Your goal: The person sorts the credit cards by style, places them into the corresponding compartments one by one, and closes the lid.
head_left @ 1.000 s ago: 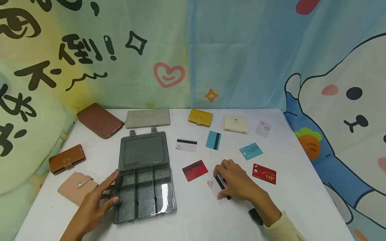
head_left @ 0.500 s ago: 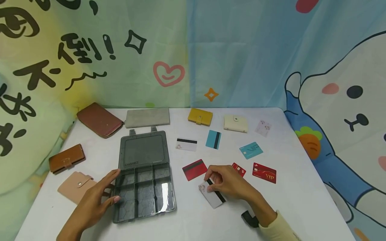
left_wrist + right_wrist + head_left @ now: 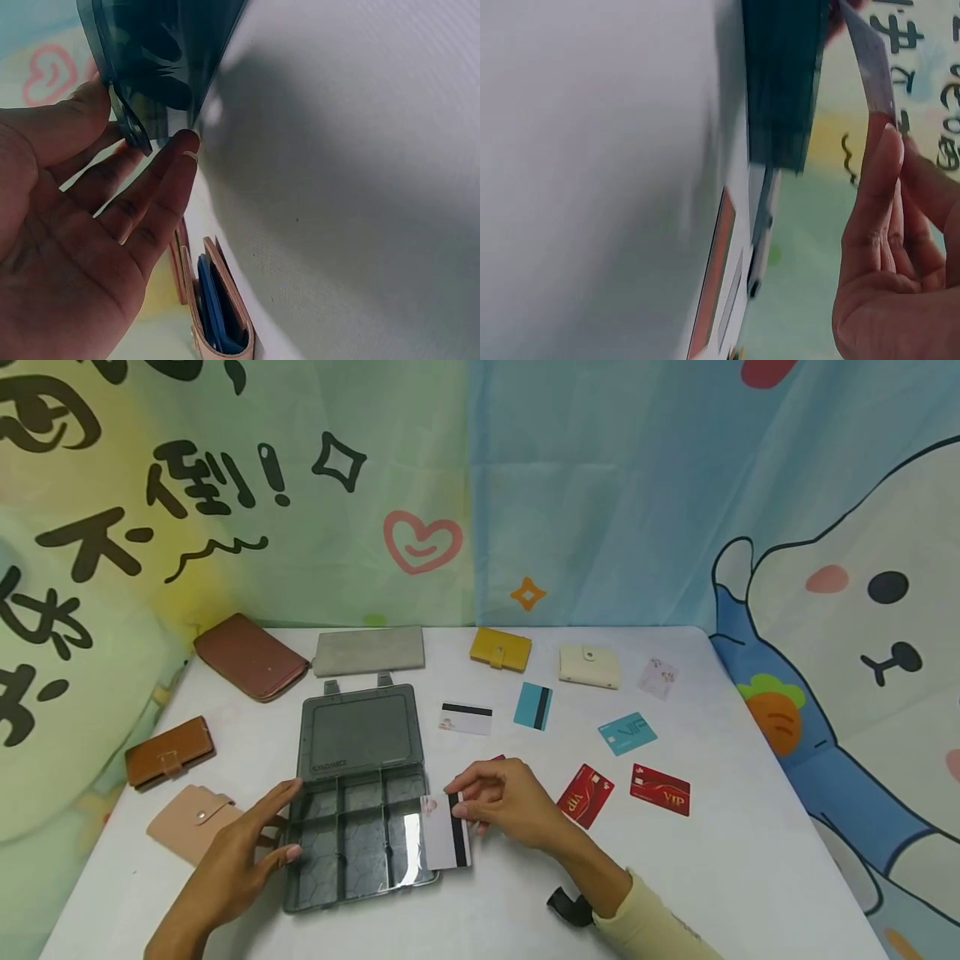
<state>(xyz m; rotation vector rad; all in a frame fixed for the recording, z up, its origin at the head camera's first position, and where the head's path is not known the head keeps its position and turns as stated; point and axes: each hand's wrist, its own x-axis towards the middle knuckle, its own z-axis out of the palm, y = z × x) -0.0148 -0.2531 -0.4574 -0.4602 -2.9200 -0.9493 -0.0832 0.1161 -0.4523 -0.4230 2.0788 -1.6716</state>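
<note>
The white card [image 3: 441,831] with the black stripe has come left since half a second ago, off the patch of table near the striped red card [image 3: 498,757], and it now overlaps the right wall of the grey case [image 3: 360,735], by the near right compartment. From where I stand, the right hand [image 3: 506,802] holds it by the far right corner, thumb against fingers, with the rest of the card free; the right wrist view shows it raised off the table [image 3: 510,910], though I can't tell whether it brushes the rim. The left hand [image 3: 240,852] has its fingers spread at the case's left wall, the tan wallet [image 3: 197,821] just beside it. To carry the card well, I'd keep that light corner pinch, lift enough to clear the wall and the dividers, and turn the card square to the case; the left hand should steady the wall without pushing, as the case could slide
</note>
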